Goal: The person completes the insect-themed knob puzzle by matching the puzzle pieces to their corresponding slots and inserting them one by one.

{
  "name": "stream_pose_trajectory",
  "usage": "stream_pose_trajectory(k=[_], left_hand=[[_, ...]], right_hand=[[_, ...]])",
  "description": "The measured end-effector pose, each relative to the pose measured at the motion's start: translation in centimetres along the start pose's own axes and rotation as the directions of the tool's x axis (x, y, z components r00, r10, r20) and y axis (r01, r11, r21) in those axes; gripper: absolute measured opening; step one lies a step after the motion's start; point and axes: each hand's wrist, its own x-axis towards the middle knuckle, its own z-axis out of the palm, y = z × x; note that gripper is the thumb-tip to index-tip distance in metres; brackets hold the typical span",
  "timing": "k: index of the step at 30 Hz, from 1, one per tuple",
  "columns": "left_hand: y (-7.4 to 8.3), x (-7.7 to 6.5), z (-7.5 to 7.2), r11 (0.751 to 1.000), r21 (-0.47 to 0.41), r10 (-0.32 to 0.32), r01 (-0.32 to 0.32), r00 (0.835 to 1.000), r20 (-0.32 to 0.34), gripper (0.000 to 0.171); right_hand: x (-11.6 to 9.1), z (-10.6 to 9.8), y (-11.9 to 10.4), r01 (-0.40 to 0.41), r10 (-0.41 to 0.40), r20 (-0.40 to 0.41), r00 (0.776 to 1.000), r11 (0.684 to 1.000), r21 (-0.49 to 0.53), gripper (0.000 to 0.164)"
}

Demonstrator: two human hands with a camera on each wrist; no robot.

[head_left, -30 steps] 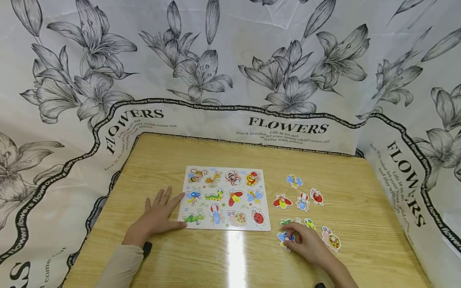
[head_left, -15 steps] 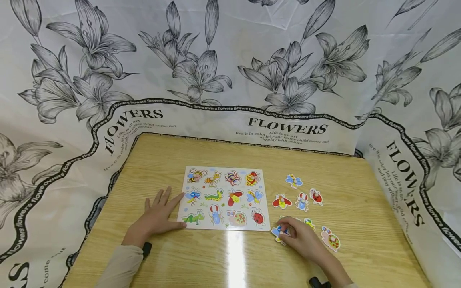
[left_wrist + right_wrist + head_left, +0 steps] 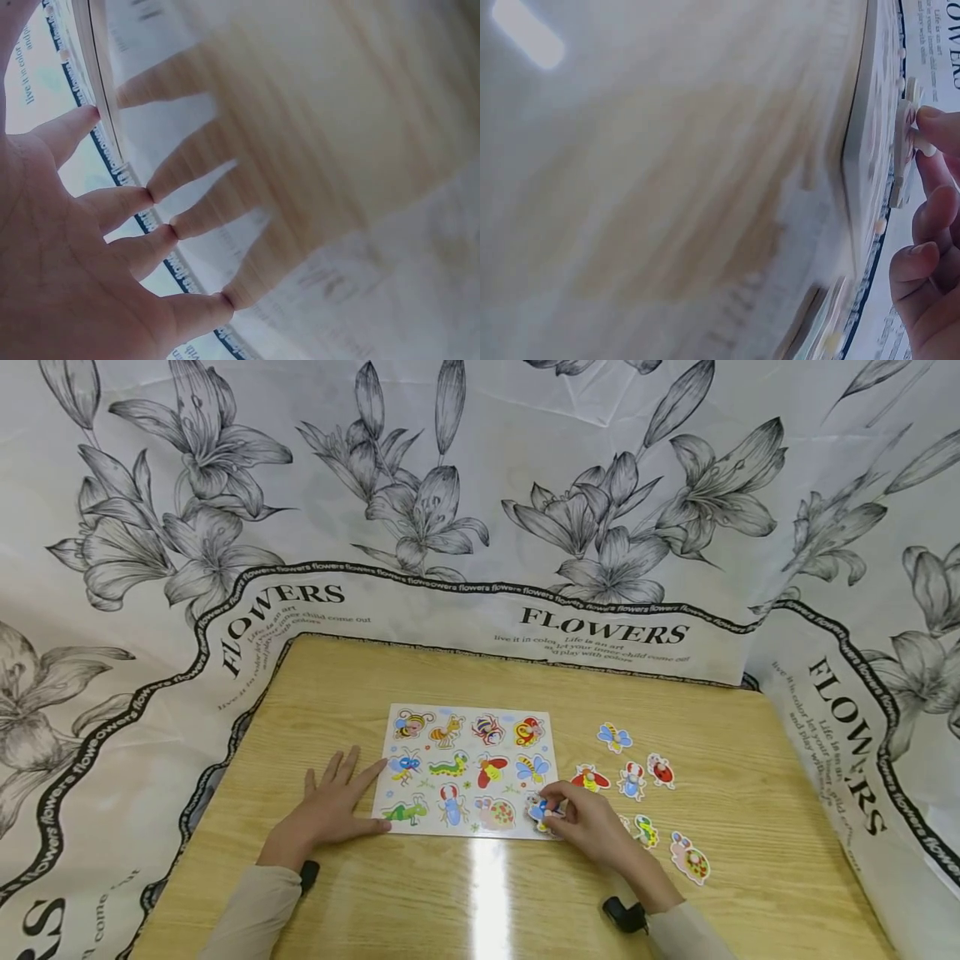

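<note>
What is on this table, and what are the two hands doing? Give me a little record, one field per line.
Surface: wood-grain table
Board: white picture board with insect pictures, lying flat
Left hand: left hand spread, thumb and index finger at the board's left edge
Right hand: right hand pinches the knob of a blue insect piece
Held piece: over the board's lower right corner; contact unclear
Loose pieces: right of the board, including a ladybug; some partly hidden
Backdrop: flower-printed white cloth
</note>
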Motion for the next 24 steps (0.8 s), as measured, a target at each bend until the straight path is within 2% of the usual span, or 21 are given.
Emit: stream_pose_trajectory(k=[4,14,19,24], left_hand=[[0.0,0.0,-0.1,1.000,0.008,-0.004,0.004,1.000,0.006,0.102],[0.0,0.0,-0.1,1.000,0.013,-0.006,0.006,1.000,0.006,0.102],[0.2,-0.1,-0.2,1.000,0.013,-0.004,0.004,1.000,-0.001,0.102],[0.2,-0.1,-0.3,1.000,0.011,-0.002,0.002,1.000,-0.006,0.101]], right_hand=[[1.4,0.8,-0.4,0.034,-0.034,0.002,0.999,0.999,0.025,0.030],[5.6,2.9,-2.0,0.014,-0.015,0.030,0.999,0.999,0.044,0.031],[8.0,3.9,-3.0,0.047,-0.048,0.031,0.998,0.999,0.027,0.030],[10.3,5.0,-4.0,0.068,-0.072,0.056,0.996,0.996,0.059,0.030]])
